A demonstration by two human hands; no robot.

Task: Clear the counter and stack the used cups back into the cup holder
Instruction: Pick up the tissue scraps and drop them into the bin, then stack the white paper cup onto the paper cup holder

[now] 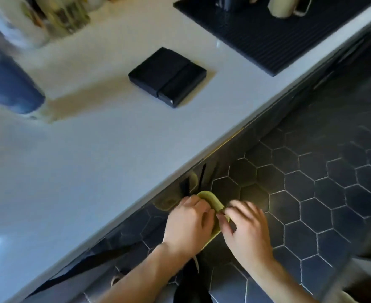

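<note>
Green cups [210,204] sit clasped between left hand [188,224] and right hand [249,226], grips closed, likely nesting them below the worktop [92,149] edge.

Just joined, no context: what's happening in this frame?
A person holds a small yellow-green rounded object in both hands, left hand and right hand, below the edge of the white counter, over the dark hexagon-tiled floor. What the object is cannot be told. On the counter lie a flat black square case and a black ribbed mat; no cup holder is clearly visible.
</note>
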